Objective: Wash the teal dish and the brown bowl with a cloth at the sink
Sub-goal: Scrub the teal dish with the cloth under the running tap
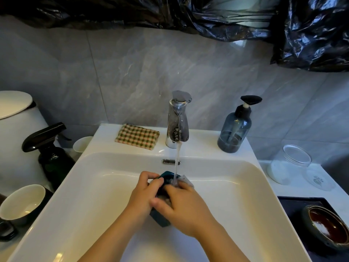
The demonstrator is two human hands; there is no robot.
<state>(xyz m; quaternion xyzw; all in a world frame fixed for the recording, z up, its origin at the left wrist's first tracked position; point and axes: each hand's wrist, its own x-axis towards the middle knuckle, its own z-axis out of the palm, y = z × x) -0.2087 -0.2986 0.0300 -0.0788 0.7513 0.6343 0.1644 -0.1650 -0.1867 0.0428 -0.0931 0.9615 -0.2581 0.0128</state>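
Note:
The teal dish (166,178) is held over the white sink (98,186), mostly hidden by both hands. My left hand (145,193) grips its left edge with curled fingers. My right hand (185,207) holds a grey cloth (186,180) pressed into the dish. Water runs from the chrome faucet (177,121) onto the dish and cloth. The brown bowl (328,225) sits on a dark tray (290,205) at the lower right, away from both hands.
A folded checked cloth (137,136) lies on the sink ledge left of the faucet. A soap pump bottle (235,127) stands to the right. A glass jar (289,163) sits at right. A dark spray bottle (51,148) and a cream-lined bowl (22,203) stand at left.

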